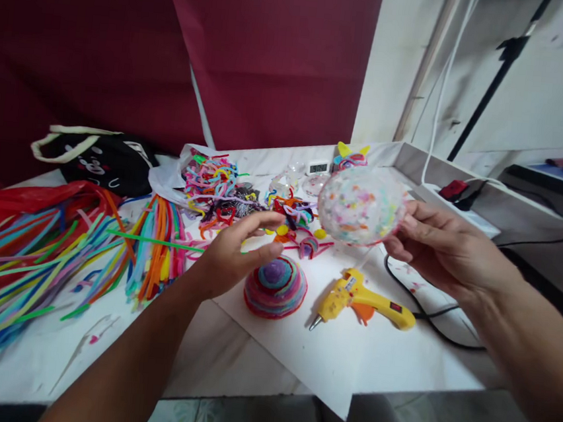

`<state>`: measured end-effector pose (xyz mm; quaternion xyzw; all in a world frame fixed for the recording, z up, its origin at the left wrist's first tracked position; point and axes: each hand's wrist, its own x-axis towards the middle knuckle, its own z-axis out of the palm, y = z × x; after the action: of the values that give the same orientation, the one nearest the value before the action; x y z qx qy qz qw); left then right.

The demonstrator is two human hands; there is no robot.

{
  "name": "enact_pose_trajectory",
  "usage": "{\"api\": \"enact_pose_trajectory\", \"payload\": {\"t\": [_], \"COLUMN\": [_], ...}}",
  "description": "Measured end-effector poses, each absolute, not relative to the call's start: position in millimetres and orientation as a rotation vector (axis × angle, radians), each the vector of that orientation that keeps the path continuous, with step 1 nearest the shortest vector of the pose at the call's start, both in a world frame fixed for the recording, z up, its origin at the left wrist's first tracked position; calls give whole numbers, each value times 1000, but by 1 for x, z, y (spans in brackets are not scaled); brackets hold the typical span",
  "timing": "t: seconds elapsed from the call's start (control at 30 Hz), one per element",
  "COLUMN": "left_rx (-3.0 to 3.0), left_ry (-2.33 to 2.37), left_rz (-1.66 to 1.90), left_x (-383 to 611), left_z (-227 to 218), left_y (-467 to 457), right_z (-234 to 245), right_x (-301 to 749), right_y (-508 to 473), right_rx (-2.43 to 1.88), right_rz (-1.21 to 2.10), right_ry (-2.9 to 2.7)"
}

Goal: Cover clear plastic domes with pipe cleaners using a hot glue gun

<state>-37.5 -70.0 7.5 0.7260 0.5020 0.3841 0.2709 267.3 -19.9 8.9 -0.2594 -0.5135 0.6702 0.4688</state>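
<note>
My right hand [430,242] grips the edge of a whitish bowl-shaped shell [361,205] with coloured specks, held up above the table. My left hand [235,253] is raised with thumb and fingers apart and nothing between them. Just beside its thumb sits a striped fuzzy dome [275,288] in red, pink, blue and purple, resting on a white sheet [317,354]. Under the shell, a yellow glue gun [362,302] with an orange trigger lies on its side, nozzle toward the front left.
Long pipe cleaners [32,266] cover the left side, near a black bag [101,164]. Curled pipe-cleaner pieces [210,177] fill a plastic bag behind my left hand. A small digital clock [318,167] and a power strip [461,205] stand at the back; a black cord [448,340] runs along the right.
</note>
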Motion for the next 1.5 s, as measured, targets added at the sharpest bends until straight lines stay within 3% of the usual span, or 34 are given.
{"api": "enact_pose_trajectory", "payload": {"t": [0.13,0.27,0.6,1.07,1.27,1.5], "left_rx": [2249,2357,2292,2206,2470,2671], "left_ry": [1554,1590,1635,1943,1710,1448], "left_rz": [613,465,449,276,603,222], "left_x": [-40,-36,-29,-91,-36,41], "left_z": [0,-16,-22,-22,1,6], "left_y": [-87,-98,-99,-121,-113,-79], "right_z": [-2,-12,-24,-21,-17,-15], "right_x": [286,292,294,299,300,302], "right_y": [-19,-18,-16,-15,-15,-16], "right_rx": [-727,-776,-751,-714,-693,-622], "right_rz": [1593,1593,1652,1606,1567,1560], "right_ry": [-1244,-1217,-1182,-1186,-1158,-1136]}}
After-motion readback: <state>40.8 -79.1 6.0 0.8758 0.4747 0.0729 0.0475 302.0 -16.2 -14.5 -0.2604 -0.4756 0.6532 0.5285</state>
